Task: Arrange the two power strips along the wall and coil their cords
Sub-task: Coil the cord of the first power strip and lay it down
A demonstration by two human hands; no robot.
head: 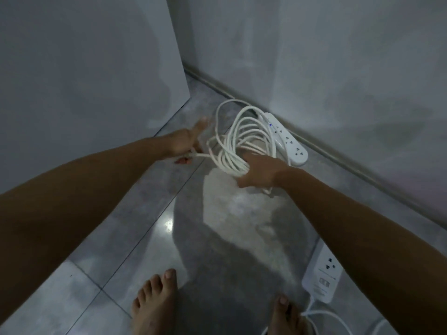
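A white power strip point(289, 139) lies on the floor along the right wall's skirting. Its white cord point(244, 139) is gathered in several loops in front of it. My right hand point(260, 171) grips the near end of the loops from above. My left hand point(187, 142) is blurred and holds a strand of the cord that runs toward the loops. A second white power strip point(323, 274) lies near the right wall at the lower right, partly behind my right forearm, and its cord point(321, 315) trails loose past my right foot.
A grey wall or cabinet panel point(84, 81) stands on the left and a grey wall point(338, 68) on the right; they meet in a narrow corner ahead. The floor point(125, 238) is glossy grey tile. My bare feet point(154, 303) stand at the bottom.
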